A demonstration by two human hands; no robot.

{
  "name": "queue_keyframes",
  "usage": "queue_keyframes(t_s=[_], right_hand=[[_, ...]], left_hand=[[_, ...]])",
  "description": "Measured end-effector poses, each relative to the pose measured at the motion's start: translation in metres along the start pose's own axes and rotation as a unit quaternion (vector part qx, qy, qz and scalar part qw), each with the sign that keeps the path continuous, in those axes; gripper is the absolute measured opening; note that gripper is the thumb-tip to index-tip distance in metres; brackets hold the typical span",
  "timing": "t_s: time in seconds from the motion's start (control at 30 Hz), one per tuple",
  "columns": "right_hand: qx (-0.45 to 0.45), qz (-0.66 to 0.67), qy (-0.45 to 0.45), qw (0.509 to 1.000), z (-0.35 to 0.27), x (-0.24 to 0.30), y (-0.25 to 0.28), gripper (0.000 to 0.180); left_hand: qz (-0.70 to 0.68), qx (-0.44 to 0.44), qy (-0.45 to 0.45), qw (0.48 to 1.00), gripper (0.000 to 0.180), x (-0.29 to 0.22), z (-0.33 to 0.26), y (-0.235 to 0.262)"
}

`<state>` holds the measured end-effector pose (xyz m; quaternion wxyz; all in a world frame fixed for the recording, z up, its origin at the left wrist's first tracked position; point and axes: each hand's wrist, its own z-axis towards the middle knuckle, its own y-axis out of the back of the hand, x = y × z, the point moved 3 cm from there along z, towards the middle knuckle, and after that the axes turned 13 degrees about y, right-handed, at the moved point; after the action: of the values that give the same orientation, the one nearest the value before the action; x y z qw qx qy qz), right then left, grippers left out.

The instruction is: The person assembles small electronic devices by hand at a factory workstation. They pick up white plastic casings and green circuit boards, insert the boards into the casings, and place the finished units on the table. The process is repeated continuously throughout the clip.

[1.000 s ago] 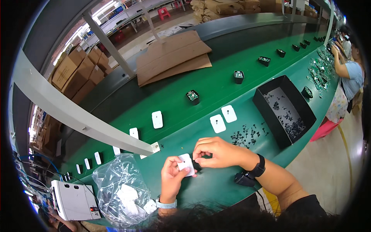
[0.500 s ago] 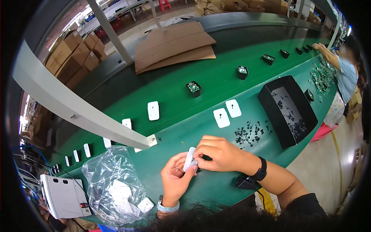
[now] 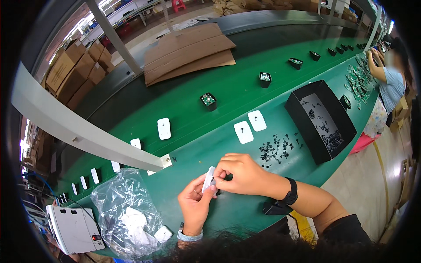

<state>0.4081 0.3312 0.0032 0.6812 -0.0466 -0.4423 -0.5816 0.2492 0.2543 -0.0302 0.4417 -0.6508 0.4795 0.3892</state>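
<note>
My left hand grips a white plastic cover on edge between thumb and fingers, just above the green table. The fingers of my right hand are pinched against the cover's right face. A small black part shows at those fingertips, mostly hidden. Beyond my hands lie two white covers, a nearer one and a farther one, each with a black piece at its middle. To their right is a loose spread of small black parts.
A black box with more black parts stands at right. Along the belt sit white covers and black housings with circuit boards. A clear plastic bag lies left, beside a white post. A co-worker works far right.
The whole view has shifted slightly, so the table items sit a little further left. My hands remain together at the white cover, my right fingers still pinched against it.
</note>
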Motion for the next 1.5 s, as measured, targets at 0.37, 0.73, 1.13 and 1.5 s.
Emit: queue_keyframes(t_s=[0.37,0.73,1.13,1.5], right_hand=[[0.079,0.247,-0.211,0.942,-0.008,-0.018,-0.009,0.022],[0.019,0.317,-0.167,0.933,0.019,-0.023,-0.002,0.029],[0.004,-0.145,-0.118,0.982,0.111,-0.138,0.007,0.028],[0.030,0.339,-0.129,0.931,0.024,-0.024,-0.015,0.031]], left_hand=[[-0.030,0.001,0.026,0.999,0.021,0.007,0.001,0.007],[-0.067,-0.030,-0.001,0.997,0.012,0.010,0.011,0.025],[-0.302,0.048,-0.022,0.952,0.029,-0.001,0.019,0.050],[-0.389,0.085,-0.025,0.917,0.040,-0.007,0.013,0.048]])
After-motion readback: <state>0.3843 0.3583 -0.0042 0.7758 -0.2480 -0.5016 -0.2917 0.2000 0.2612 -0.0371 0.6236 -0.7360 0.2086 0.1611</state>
